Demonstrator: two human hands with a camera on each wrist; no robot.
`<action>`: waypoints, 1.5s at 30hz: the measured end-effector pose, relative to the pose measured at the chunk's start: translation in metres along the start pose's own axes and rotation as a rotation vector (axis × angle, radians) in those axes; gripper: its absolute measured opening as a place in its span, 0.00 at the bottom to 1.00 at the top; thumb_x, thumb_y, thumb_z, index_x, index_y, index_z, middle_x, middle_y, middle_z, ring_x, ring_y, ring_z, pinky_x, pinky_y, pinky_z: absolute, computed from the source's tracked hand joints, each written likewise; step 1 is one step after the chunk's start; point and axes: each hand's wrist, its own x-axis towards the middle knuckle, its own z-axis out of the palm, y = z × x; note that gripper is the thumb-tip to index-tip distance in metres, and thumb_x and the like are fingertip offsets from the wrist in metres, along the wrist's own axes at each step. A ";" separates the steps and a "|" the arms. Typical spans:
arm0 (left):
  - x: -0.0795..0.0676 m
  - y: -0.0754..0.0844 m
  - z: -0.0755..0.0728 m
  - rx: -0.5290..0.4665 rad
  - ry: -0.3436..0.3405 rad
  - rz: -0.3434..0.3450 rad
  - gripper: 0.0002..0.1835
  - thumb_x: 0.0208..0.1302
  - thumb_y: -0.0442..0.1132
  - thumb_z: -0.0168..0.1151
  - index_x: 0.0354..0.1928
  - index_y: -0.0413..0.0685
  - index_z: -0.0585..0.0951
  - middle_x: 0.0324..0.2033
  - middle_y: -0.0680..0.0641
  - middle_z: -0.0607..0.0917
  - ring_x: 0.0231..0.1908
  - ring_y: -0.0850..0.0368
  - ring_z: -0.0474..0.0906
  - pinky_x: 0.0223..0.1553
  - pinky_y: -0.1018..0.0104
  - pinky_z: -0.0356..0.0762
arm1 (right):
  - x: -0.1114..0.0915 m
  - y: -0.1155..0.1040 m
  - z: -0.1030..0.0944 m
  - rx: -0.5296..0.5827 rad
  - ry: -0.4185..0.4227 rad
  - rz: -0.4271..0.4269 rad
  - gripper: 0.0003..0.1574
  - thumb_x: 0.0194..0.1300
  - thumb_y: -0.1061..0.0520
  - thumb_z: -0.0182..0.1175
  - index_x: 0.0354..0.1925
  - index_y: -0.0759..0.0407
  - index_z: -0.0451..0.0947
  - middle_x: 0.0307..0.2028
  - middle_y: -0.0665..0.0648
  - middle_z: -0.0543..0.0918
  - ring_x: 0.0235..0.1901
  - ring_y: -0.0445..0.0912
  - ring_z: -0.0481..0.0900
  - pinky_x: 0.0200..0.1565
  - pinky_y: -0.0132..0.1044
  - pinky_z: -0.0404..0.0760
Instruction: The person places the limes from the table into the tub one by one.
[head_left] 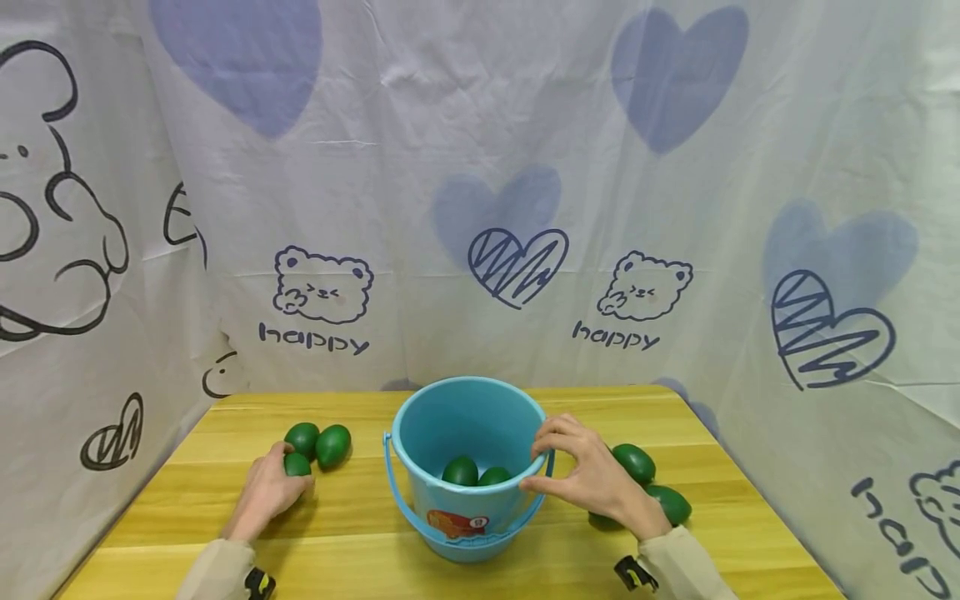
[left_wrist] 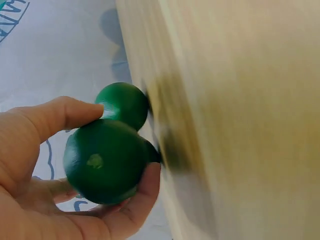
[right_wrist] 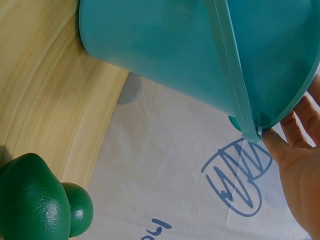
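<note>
— Status on the left hand [head_left: 264, 496]?
— Holding a green fruit [left_wrist: 97, 165]; thumb on one side, fingers on the other; can't tell if it's off the table [head_left: 360, 525] tbh; two more fruits [head_left: 333, 447] sit just past it, side by side.
— And the right hand [head_left: 591, 475]?
— Gripping the bucket [head_left: 427, 500] by the right side of its rim; bucket's upright mid-table, handle [head_left: 472, 542] hanging down in front; two other fruits [head_left: 460, 471] are inside it.
— Anything further out?
— Yep; three extra fruits [head_left: 633, 463] by the right wrist, one mostly hidden behind it; then white cloth [head_left: 420, 125] all round, printed with hearts, bears and "happy".
</note>
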 end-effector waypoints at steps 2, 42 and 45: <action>0.000 0.002 -0.001 -0.017 0.029 0.005 0.36 0.55 0.40 0.65 0.62 0.27 0.65 0.49 0.23 0.75 0.43 0.36 0.74 0.37 0.51 0.75 | 0.000 0.000 0.000 -0.002 0.000 -0.001 0.18 0.51 0.38 0.74 0.34 0.44 0.81 0.41 0.37 0.78 0.47 0.36 0.72 0.49 0.41 0.79; -0.010 0.066 -0.011 -0.212 0.171 -0.001 0.34 0.57 0.44 0.66 0.63 0.44 0.66 0.52 0.32 0.76 0.45 0.38 0.77 0.32 0.58 0.80 | 0.000 0.001 0.000 0.004 -0.007 0.003 0.17 0.51 0.38 0.74 0.34 0.42 0.81 0.40 0.36 0.77 0.47 0.35 0.72 0.51 0.42 0.79; -0.012 0.071 -0.012 -0.225 0.192 0.001 0.34 0.56 0.44 0.67 0.63 0.44 0.64 0.52 0.32 0.77 0.45 0.38 0.78 0.32 0.58 0.80 | 0.000 0.001 0.000 0.000 -0.003 -0.007 0.16 0.51 0.39 0.74 0.34 0.39 0.79 0.40 0.37 0.78 0.47 0.35 0.72 0.50 0.42 0.79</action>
